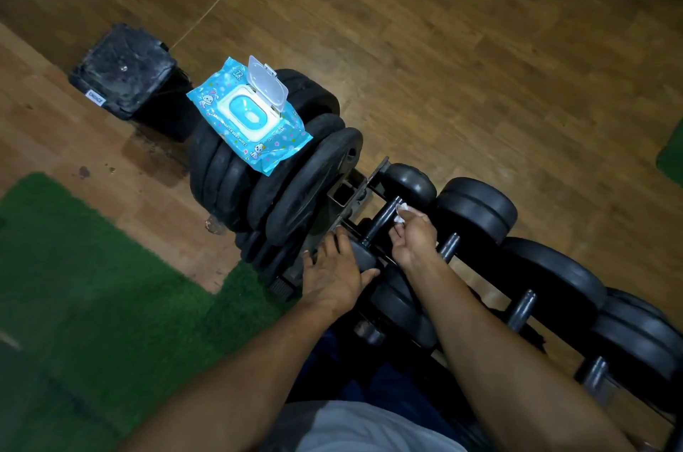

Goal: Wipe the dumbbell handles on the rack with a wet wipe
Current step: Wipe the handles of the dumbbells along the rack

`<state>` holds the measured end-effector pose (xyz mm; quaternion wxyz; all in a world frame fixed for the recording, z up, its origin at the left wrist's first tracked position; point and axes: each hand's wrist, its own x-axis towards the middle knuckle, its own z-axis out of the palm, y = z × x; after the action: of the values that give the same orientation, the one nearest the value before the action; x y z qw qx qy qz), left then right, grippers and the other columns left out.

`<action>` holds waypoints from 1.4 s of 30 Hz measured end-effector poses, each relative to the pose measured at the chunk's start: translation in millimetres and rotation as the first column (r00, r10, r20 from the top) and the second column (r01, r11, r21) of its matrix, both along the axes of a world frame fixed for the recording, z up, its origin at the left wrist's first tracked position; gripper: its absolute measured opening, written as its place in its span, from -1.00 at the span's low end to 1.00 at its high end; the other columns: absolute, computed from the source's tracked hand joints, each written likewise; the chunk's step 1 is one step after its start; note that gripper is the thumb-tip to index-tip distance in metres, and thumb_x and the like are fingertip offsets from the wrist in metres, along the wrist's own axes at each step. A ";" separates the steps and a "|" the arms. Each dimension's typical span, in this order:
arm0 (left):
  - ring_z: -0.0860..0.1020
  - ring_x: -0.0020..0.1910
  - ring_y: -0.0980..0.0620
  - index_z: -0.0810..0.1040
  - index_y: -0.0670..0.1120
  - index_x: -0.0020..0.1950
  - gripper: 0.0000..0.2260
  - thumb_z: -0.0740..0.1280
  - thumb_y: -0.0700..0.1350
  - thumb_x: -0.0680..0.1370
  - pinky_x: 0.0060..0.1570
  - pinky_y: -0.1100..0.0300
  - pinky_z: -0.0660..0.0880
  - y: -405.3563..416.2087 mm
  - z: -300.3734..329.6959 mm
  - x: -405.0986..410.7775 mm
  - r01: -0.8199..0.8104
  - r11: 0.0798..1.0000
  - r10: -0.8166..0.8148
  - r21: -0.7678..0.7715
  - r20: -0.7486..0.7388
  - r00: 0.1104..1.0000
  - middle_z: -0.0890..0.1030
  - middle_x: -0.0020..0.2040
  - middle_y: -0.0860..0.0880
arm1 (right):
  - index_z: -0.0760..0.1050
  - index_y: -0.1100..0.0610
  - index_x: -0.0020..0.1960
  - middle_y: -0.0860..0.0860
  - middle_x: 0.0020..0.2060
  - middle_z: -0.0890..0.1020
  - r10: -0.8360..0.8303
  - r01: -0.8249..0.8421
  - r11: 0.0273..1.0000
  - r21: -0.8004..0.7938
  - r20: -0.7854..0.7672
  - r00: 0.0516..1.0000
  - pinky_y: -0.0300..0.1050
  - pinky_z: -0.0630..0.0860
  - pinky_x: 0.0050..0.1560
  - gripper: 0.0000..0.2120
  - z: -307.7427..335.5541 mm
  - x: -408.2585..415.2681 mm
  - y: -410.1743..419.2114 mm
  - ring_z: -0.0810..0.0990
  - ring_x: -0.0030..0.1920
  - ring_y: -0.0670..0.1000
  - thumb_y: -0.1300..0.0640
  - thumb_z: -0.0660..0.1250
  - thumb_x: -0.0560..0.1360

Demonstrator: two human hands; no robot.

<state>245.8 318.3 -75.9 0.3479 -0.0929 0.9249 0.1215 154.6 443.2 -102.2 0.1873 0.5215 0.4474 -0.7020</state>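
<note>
Dumbbell handles: several dark metal bars sit in a row along the rack; the first handle, nearest the rack's end, is the one being wiped, and the next handle lies just beside it.
Wet wipe: a small white wad pressed against the upper part of the first handle.
Right hand: reaches across from the right, forearm over the lower dumbbells, its grip pinched on the wipe with fingertips at the bar.
Left hand: rests on the near end weight of the same dumbbell, fingers spread over it and thumb round its lower edge, apparently steadying it; a wide, loose grip rather than a clamp.
Wipes pack: a blue packet with its flip lid open, lying on the stacked weight plates at the end of the rack.
Risk, coverage: the wad is small, so it may skip the underside of the bar unless the fingers wrap round it.
Risk, rolling: the dumbbell could turn or shift in its cradle if the left hand lets go while the right rubs hard.
Risk, pack: the open lid will likely let the remaining wipes dry out.
Floor: wood-look boards with green turf at the left.
</note>
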 end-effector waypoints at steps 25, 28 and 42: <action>0.30 0.52 -0.19 0.03 -0.16 0.63 -0.08 0.24 0.42 0.54 0.48 -0.15 0.27 -2.9 -5.3 13.6 -0.067 0.993 0.080 0.096 -0.138 0.987 0.24 0.57 -0.19 | 0.70 0.13 -0.03 0.03 0.05 0.72 0.669 -0.589 0.741 0.322 -0.283 0.688 -0.17 0.55 0.11 -0.79 42.2 40.2 103.2 0.67 0.08 -0.06 0.33 0.32 0.57; 0.17 0.59 -0.18 0.01 -0.18 0.65 -0.11 0.26 0.36 0.57 0.56 -0.13 0.10 4.4 -0.6 16.6 -0.102 0.990 0.116 0.093 -0.162 0.980 0.16 0.62 -0.19 | 0.71 0.06 0.03 -0.06 0.12 0.69 0.790 -0.646 0.605 0.466 -0.252 0.558 -0.22 0.47 0.26 -0.78 38.2 45.0 121.5 0.61 0.19 -0.16 0.30 0.35 0.56; -0.10 0.67 -0.06 -0.26 -0.14 0.67 0.10 0.30 0.44 0.50 0.63 -0.06 -0.07 92.9 16.2 57.7 0.157 0.977 -0.135 0.144 -0.153 0.979 -0.12 0.69 -0.11 | 0.56 -0.23 0.24 -0.31 0.30 0.53 0.853 -0.324 -0.487 0.811 0.364 -0.374 -0.09 0.35 -0.08 -0.63 27.6 61.5 141.5 0.49 0.12 -0.03 0.12 0.33 0.51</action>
<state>303.5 411.2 -59.7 0.2952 0.0117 0.9395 0.1733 216.1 584.7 -74.5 0.2496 -0.2931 0.9153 -0.1181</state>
